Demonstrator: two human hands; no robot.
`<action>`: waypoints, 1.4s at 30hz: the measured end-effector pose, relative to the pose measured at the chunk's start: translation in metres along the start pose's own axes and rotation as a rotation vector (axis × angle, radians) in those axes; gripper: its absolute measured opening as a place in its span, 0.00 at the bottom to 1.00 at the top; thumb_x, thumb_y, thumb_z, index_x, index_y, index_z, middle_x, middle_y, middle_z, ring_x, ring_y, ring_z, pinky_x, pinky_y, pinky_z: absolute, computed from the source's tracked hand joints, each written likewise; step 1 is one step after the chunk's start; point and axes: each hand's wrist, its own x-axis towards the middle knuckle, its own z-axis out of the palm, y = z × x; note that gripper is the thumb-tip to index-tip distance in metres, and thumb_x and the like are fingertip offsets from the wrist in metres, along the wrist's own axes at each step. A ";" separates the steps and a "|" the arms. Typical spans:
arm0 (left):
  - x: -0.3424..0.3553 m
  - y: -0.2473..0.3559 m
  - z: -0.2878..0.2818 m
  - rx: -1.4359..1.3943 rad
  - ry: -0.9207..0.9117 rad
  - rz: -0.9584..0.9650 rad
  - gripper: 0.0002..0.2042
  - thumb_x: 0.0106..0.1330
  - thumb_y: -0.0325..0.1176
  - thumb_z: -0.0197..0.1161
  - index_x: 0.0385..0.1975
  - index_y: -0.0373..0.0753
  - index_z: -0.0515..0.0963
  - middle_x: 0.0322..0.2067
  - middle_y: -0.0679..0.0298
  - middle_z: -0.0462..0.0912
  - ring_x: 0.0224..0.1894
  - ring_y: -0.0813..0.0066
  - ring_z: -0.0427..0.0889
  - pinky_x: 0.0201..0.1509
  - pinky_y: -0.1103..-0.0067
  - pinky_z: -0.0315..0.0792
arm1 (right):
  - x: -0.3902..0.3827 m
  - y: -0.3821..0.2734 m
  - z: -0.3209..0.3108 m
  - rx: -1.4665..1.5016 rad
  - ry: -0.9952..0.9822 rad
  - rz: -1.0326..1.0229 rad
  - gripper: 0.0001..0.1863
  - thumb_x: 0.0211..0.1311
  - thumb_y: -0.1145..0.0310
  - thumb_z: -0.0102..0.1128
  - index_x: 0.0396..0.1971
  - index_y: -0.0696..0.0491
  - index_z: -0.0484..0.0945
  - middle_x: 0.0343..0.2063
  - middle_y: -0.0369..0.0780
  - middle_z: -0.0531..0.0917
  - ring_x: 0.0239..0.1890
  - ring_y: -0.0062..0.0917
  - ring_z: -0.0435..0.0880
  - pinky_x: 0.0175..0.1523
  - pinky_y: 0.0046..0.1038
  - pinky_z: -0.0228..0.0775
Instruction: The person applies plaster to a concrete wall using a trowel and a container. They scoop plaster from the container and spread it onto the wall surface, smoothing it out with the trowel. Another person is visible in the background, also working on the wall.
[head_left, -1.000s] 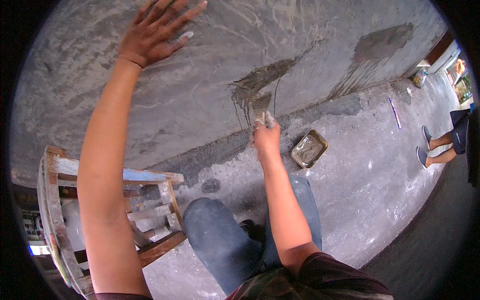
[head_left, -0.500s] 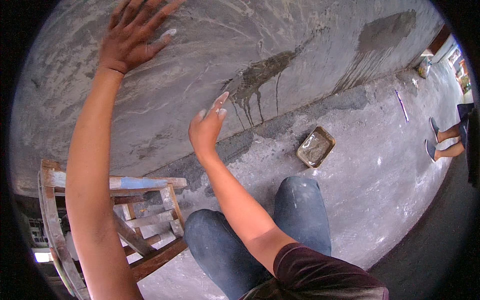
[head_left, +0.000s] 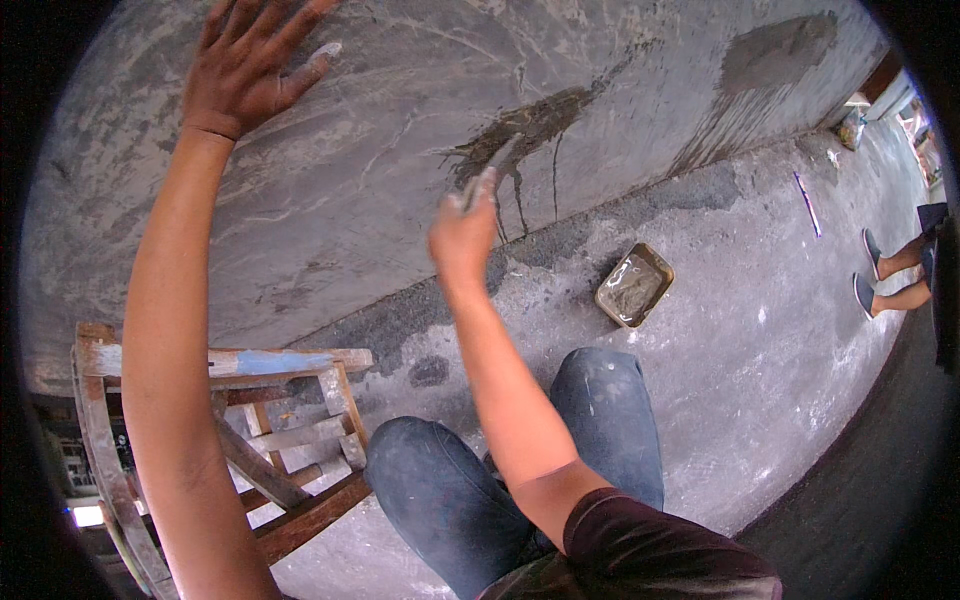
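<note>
My left hand (head_left: pixel 245 75) lies flat against the grey wall (head_left: pixel 330 190), fingers spread, with white powder on the thumb tip and the other fingertips cut off at the top edge. My right hand (head_left: pixel 465 235) is closed, blurred by motion and dusted pale at the fingers. It is by the lower part of a dark wet patch (head_left: pixel 535 120) from which drips run down the wall. A faint greyish streak extends beyond its fingers; I cannot make out what it holds.
A rectangular tub (head_left: pixel 635 287) of murky liquid stands on the grey floor (head_left: pixel 740 330) before my knees. A worn wooden stool (head_left: pixel 300 362) is at the left. Another damp patch (head_left: pixel 780 50) marks the wall. At far right are a person's feet (head_left: pixel 868 270); a thin purple-white strip (head_left: pixel 808 205) lies nearby.
My right hand has moved right along the wall, from left of the wet patch to its lower part. My left hand stays flat on the wall, slightly further left in view.
</note>
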 end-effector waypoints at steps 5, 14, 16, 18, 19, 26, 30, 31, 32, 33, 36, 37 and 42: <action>-0.003 -0.004 -0.002 0.000 -0.011 0.014 0.30 0.76 0.62 0.48 0.72 0.54 0.71 0.77 0.60 0.63 0.79 0.59 0.58 0.81 0.60 0.47 | -0.042 -0.020 0.003 0.045 -0.096 -0.080 0.38 0.66 0.74 0.57 0.75 0.65 0.58 0.58 0.63 0.78 0.62 0.55 0.79 0.66 0.41 0.68; -0.002 -0.001 -0.002 -0.021 -0.029 -0.013 0.31 0.75 0.62 0.50 0.71 0.53 0.72 0.77 0.61 0.64 0.79 0.58 0.58 0.81 0.61 0.48 | 0.014 0.017 -0.068 0.202 0.136 -0.102 0.30 0.76 0.69 0.50 0.75 0.61 0.62 0.68 0.58 0.73 0.71 0.46 0.72 0.74 0.39 0.60; -0.002 -0.002 -0.004 -0.027 -0.033 -0.007 0.31 0.74 0.62 0.52 0.71 0.53 0.72 0.77 0.61 0.63 0.79 0.58 0.58 0.81 0.61 0.48 | 0.029 0.006 -0.064 0.040 0.221 -0.218 0.29 0.77 0.69 0.51 0.74 0.63 0.63 0.69 0.56 0.73 0.72 0.43 0.72 0.75 0.37 0.59; -0.003 -0.001 -0.003 -0.057 -0.028 -0.024 0.30 0.74 0.61 0.53 0.71 0.53 0.72 0.77 0.61 0.63 0.79 0.58 0.58 0.80 0.60 0.49 | 0.032 -0.006 -0.053 -0.088 0.278 -0.311 0.30 0.77 0.68 0.52 0.74 0.62 0.63 0.65 0.57 0.76 0.67 0.47 0.76 0.72 0.40 0.62; -0.001 0.000 -0.003 -0.075 -0.022 -0.031 0.30 0.74 0.61 0.54 0.71 0.53 0.72 0.77 0.61 0.64 0.79 0.58 0.58 0.80 0.60 0.50 | 0.032 -0.004 -0.044 -0.148 0.244 -0.334 0.32 0.78 0.68 0.51 0.77 0.59 0.58 0.56 0.57 0.76 0.57 0.49 0.77 0.64 0.42 0.65; -0.003 -0.001 0.008 -0.039 0.061 -0.031 0.29 0.76 0.61 0.49 0.77 0.70 0.62 0.79 0.74 0.59 0.80 0.71 0.57 0.82 0.66 0.53 | 0.004 0.003 -0.011 -0.160 0.001 -0.325 0.36 0.76 0.73 0.52 0.80 0.55 0.51 0.45 0.55 0.76 0.45 0.48 0.78 0.54 0.44 0.69; -0.002 0.002 0.007 -0.121 0.124 -0.042 0.29 0.75 0.60 0.50 0.76 0.71 0.63 0.79 0.79 0.58 0.81 0.76 0.54 0.83 0.68 0.49 | -0.015 0.025 -0.044 -0.228 0.000 -0.463 0.36 0.75 0.74 0.51 0.80 0.57 0.51 0.48 0.59 0.75 0.49 0.52 0.79 0.55 0.45 0.71; -0.002 0.001 0.007 -0.116 0.118 -0.043 0.29 0.75 0.60 0.50 0.76 0.71 0.63 0.79 0.79 0.58 0.81 0.76 0.54 0.84 0.68 0.49 | -0.006 0.023 -0.051 -0.183 0.055 -0.471 0.36 0.75 0.74 0.51 0.80 0.57 0.51 0.49 0.60 0.75 0.50 0.53 0.79 0.56 0.46 0.70; -0.002 0.001 0.007 -0.093 0.102 -0.048 0.29 0.75 0.61 0.50 0.76 0.71 0.63 0.79 0.79 0.58 0.81 0.76 0.54 0.84 0.68 0.49 | 0.002 0.020 -0.054 -0.137 0.108 -0.477 0.36 0.75 0.74 0.51 0.79 0.58 0.52 0.49 0.61 0.75 0.51 0.54 0.79 0.57 0.46 0.70; 0.000 0.001 0.006 -0.073 0.088 -0.049 0.29 0.75 0.61 0.50 0.76 0.71 0.63 0.79 0.79 0.58 0.80 0.77 0.54 0.84 0.68 0.49 | 0.015 0.014 -0.052 -0.155 0.142 -0.433 0.36 0.75 0.73 0.51 0.79 0.58 0.52 0.49 0.61 0.75 0.50 0.55 0.78 0.57 0.46 0.70; 0.000 0.002 0.011 -0.091 0.119 -0.038 0.29 0.75 0.61 0.51 0.76 0.72 0.63 0.78 0.80 0.59 0.80 0.77 0.54 0.83 0.69 0.50 | 0.040 0.007 -0.039 -0.185 0.175 -0.340 0.36 0.75 0.73 0.51 0.79 0.59 0.53 0.47 0.61 0.75 0.48 0.55 0.78 0.57 0.47 0.69; 0.003 0.002 0.012 -0.109 0.144 -0.033 0.29 0.75 0.61 0.51 0.75 0.72 0.63 0.78 0.80 0.59 0.80 0.77 0.54 0.83 0.69 0.50 | 0.036 0.008 -0.024 -0.175 0.141 -0.337 0.35 0.75 0.73 0.51 0.79 0.59 0.53 0.47 0.60 0.75 0.47 0.54 0.78 0.56 0.47 0.69; -0.001 0.003 0.009 -0.092 0.140 -0.044 0.29 0.75 0.59 0.53 0.76 0.72 0.63 0.78 0.81 0.59 0.80 0.77 0.54 0.84 0.69 0.50 | 0.004 0.007 -0.045 -0.207 0.005 -0.319 0.36 0.74 0.73 0.51 0.79 0.59 0.53 0.44 0.58 0.74 0.43 0.51 0.77 0.54 0.45 0.69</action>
